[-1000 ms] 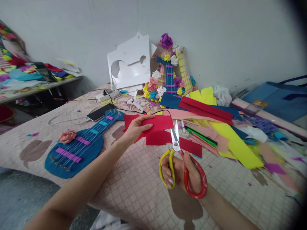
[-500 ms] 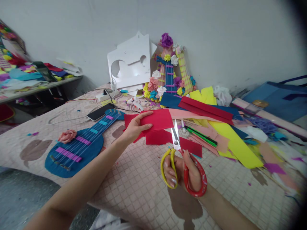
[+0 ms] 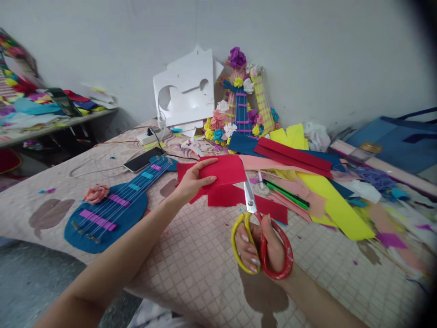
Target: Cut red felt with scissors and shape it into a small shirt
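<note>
My left hand (image 3: 196, 181) pinches a red sheet of crepe paper (image 3: 227, 170) by its left side, thumb and fingers closed on it. In my right hand (image 3: 261, 246) is a pair of scissors (image 3: 250, 203) with one yellow and one red handle loop. Their blades are nearly closed at the sheet's right edge, and the tips are partly hidden by the paper. More red paper pieces (image 3: 221, 197) lie flat on the table below the held sheet. To the left of my hand rests a blue paper guitar (image 3: 133, 191) with purple bars and a pink flower.
A phone (image 3: 141, 159), a power strip (image 3: 152, 135) and a glue gun (image 3: 193, 146) lie behind my left hand. Decorated guitars (image 3: 241, 107) and white cut boards (image 3: 186, 86) lean on the wall. Green-handled cutters (image 3: 287, 193) and yellow paper (image 3: 336, 205) lie at right.
The scissor blades have closed on the right edge of the red sheet, and the handle loops have come together. My left hand stays almost still.
</note>
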`<state>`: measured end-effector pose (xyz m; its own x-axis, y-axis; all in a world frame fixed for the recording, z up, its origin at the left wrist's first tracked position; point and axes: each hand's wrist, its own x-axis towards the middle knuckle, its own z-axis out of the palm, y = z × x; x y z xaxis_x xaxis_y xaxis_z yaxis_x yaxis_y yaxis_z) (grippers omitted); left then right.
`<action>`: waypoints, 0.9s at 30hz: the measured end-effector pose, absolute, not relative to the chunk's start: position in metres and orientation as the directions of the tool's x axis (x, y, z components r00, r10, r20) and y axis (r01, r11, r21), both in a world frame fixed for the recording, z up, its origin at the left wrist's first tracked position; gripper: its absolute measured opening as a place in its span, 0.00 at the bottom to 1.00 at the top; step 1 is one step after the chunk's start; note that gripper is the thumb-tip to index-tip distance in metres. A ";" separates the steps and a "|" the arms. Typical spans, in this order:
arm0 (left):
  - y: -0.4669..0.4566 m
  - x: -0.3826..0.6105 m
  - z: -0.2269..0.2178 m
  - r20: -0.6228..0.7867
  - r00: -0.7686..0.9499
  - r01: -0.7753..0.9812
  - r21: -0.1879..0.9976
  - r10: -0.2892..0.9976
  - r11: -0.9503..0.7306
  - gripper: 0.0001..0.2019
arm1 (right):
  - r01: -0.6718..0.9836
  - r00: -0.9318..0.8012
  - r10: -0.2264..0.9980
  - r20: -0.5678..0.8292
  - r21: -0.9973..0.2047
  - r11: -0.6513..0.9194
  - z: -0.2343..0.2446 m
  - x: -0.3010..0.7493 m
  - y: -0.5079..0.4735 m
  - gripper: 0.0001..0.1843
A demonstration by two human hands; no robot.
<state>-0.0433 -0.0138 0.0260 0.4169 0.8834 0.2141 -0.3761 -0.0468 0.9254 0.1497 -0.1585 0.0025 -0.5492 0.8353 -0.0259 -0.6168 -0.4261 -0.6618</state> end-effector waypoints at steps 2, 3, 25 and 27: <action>-0.013 -0.044 0.025 0.222 0.416 -0.364 0.929 0.882 -0.063 0.30 | -0.617 -0.556 0.831 -0.016 -0.663 -0.425 0.001 0.150 -0.159 0.33; -0.012 -0.044 0.025 0.227 0.414 -0.357 0.931 0.881 -0.072 0.30 | -0.616 -0.557 0.830 -0.018 -0.661 -0.428 0.001 0.150 -0.159 0.33; -0.018 -0.041 0.029 0.275 0.414 -0.355 0.927 0.868 -0.125 0.29 | -0.561 -0.554 0.832 -0.038 -0.721 -0.406 0.012 0.150 -0.164 0.40; -0.018 -0.041 0.028 0.269 0.424 -0.358 0.927 0.865 -0.113 0.28 | -0.558 -0.556 0.830 -0.039 -0.723 -0.408 0.013 0.151 -0.164 0.40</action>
